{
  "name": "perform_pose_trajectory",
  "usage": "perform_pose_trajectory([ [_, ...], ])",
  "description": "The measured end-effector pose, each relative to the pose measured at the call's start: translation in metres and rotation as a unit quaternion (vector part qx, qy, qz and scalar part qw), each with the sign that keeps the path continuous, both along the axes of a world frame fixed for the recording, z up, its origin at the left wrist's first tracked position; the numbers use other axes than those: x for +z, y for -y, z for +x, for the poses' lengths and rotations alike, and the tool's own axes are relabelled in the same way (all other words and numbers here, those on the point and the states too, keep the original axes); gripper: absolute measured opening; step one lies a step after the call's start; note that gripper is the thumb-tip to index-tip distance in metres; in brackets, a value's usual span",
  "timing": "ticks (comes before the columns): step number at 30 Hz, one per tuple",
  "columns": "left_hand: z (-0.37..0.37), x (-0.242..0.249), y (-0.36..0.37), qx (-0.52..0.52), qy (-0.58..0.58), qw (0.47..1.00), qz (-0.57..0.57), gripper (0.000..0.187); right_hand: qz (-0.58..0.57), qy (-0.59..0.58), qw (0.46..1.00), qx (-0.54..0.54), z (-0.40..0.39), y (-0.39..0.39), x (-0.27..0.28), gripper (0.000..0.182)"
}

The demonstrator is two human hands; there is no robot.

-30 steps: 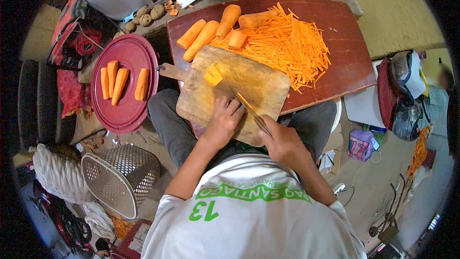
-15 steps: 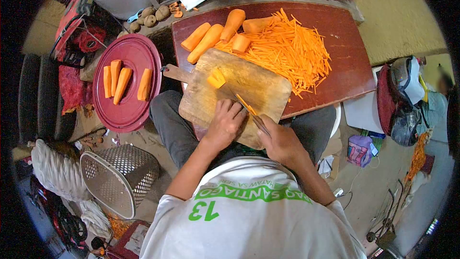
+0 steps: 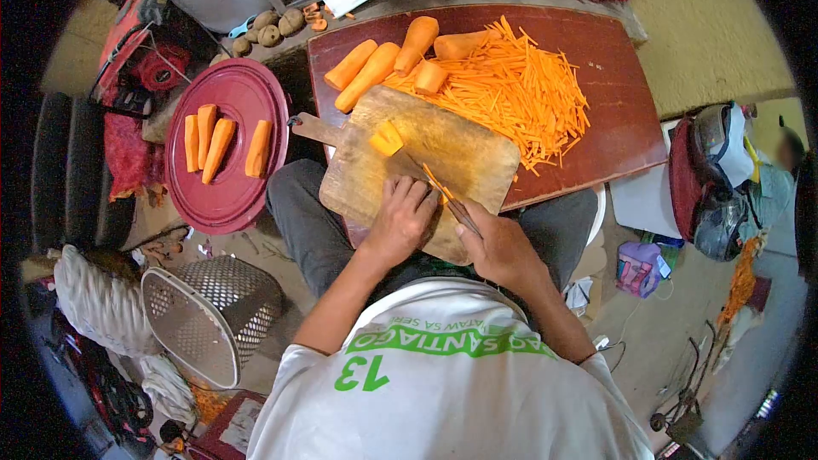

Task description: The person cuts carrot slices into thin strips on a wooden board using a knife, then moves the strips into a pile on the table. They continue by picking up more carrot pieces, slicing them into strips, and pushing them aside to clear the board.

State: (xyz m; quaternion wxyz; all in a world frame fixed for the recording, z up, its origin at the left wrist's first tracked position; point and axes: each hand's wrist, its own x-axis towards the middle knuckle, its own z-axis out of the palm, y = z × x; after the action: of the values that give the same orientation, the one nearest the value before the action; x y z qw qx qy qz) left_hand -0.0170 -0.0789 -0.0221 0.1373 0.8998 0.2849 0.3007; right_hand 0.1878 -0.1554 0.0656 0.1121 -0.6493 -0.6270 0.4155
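Note:
A wooden cutting board (image 3: 358, 175) with a handle rests across my lap, against the red table. My left hand (image 3: 400, 220) is closed on it, fingers curled over a piece of carrot that is mostly hidden. My right hand (image 3: 503, 249) grips a knife (image 3: 461, 216) by its handle, the blade angled up-left beside my left fingertips. Thin carrot strips (image 3: 433, 177) cling along the blade. A short carrot chunk (image 3: 387, 139) lies farther up the board. Beyond the board spreads a large heap of carrot strips (image 3: 520, 94).
Several peeled carrots (image 3: 370, 77) lie on the red table (image 3: 613, 102). More carrots (image 3: 219, 150) sit on a round red lid (image 3: 237, 81) at left. A perforated basket (image 3: 243, 298) lies tipped on the floor. Potato-like roots (image 3: 268, 35) rest on the back ledge.
The knife and my right hand have shifted slightly, and the carrot strips on the blade sit a little differently. My left hand stays nearly in place.

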Motion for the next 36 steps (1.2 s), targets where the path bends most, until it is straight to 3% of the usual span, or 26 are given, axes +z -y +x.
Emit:
perform_pose_trajectory([
  [3,-0.002,-0.001,0.0,0.009,-0.012,1.0,0.006,0.032,0.028,-0.046,0.998,-0.019,0.002,0.015,0.013,0.034],
  [6,-0.005,-0.002,0.003,0.009,-0.02,1.0,0.009,0.033,0.045,-0.016,0.999,-0.005,0.002,0.037,0.04,0.033],
  [15,-0.004,-0.007,0.004,0.017,-0.015,1.0,0.007,0.039,0.002,-0.018,1.0,-0.014,-0.006,-0.002,0.001,0.04],
  [21,-0.005,0.0,0.004,0.016,0.002,1.0,-0.019,0.044,0.001,0.004,1.0,-0.025,0.001,0.042,0.038,0.038],
  [24,-0.004,-0.002,0.002,0.011,0.013,1.0,-0.016,0.046,0.049,0.021,0.999,0.0,-0.002,0.04,0.014,0.037],
  [27,-0.005,-0.005,0.004,0.013,0.009,1.0,-0.019,0.049,0.018,-0.011,0.999,-0.025,-0.011,0.015,0.012,0.036],
  [30,-0.005,-0.002,0.005,0.019,0.01,1.0,-0.019,0.049,0.024,-0.019,0.999,0.017,-0.001,0.012,0.0,0.044],
  [36,-0.006,-0.001,0.004,0.022,0.027,0.999,-0.011,0.046,0.045,-0.017,0.998,-0.039,-0.001,0.048,0.031,0.033],
])
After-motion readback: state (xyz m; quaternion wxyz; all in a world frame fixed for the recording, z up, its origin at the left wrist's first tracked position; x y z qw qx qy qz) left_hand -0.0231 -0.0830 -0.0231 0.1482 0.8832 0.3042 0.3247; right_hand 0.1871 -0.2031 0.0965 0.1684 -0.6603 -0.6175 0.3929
